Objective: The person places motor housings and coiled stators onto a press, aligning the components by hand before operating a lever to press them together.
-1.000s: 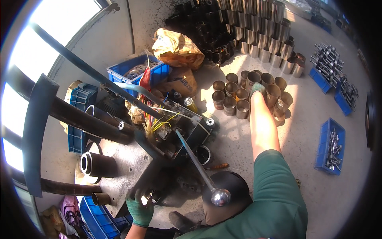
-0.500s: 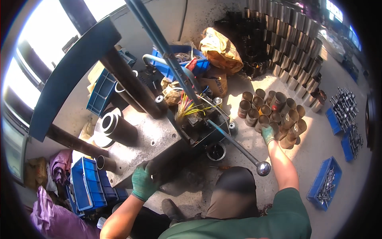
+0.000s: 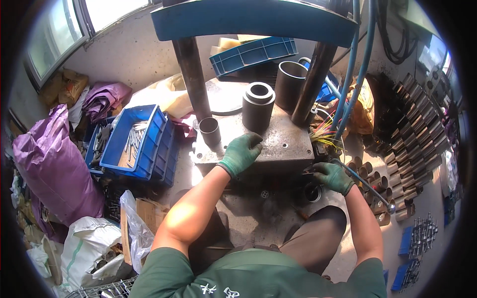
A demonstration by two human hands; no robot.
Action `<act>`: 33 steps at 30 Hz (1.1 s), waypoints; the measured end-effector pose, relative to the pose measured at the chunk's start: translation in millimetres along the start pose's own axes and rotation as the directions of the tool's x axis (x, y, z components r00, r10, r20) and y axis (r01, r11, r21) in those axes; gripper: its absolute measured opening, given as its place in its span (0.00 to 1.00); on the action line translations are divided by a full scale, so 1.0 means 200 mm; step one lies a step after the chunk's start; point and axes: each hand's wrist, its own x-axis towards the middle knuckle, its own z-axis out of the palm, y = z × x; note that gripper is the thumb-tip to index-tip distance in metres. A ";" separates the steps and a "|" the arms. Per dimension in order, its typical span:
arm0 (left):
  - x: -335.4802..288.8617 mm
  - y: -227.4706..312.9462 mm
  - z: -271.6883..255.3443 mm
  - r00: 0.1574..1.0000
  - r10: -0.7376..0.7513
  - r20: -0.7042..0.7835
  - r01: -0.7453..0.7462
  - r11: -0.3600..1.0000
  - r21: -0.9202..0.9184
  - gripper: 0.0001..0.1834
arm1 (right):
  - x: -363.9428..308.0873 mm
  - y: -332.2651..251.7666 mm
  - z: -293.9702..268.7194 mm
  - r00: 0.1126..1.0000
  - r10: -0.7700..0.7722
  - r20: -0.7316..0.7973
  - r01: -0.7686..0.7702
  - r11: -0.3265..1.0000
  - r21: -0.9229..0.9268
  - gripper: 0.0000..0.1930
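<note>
**Gloved hands at steel press plate**

Head view: both hands in green knit gloves. Left hand (image 3: pixel 240 153) lies palm-down, fingers spread apart, flat on the front edge of the press plate (image 3: pixel 278 136), a thick grey steel slab, scuffed and oily, w/ small bolt holes. Right hand (image 3: pixel 334 176) is at the plate's right front corner, fingers curled together around something dark; can't tell what. A thin metal lever (image 3: pixel 365 183) w/ ball end runs just beside it. On the plate: a dark ringed steel cylinder (image 3: pixel 258 105), upright, centre-back; a smaller open sleeve (image 3: pixel 210 131) to its left, near a round column (image 3: pixel 194 74). Blue plastic crate (image 3: pixel 131 141) of metal pins sits left, on the floor. Short rusty-brown tube sections (image 3: pixel 377 186) cluster right.
</note>
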 end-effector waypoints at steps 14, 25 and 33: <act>0.15 -0.25 -0.36 0.949 -0.302 0.097 0.261 0.917 0.301 0.21 | 1.35 -0.96 0.11 0.737 -0.475 -0.480 0.262 0.856 -0.445 0.24; 0.36 -0.53 -0.05 0.900 -0.392 -0.189 0.282 0.855 -0.435 0.28 | 0.91 -0.75 0.20 0.696 -0.180 -0.695 0.330 0.940 0.087 0.33; 0.39 -0.19 0.00 0.907 -0.400 0.128 0.344 0.533 -0.773 0.37 | 0.74 -0.27 0.21 0.744 0.283 -0.606 0.360 0.595 0.719 0.39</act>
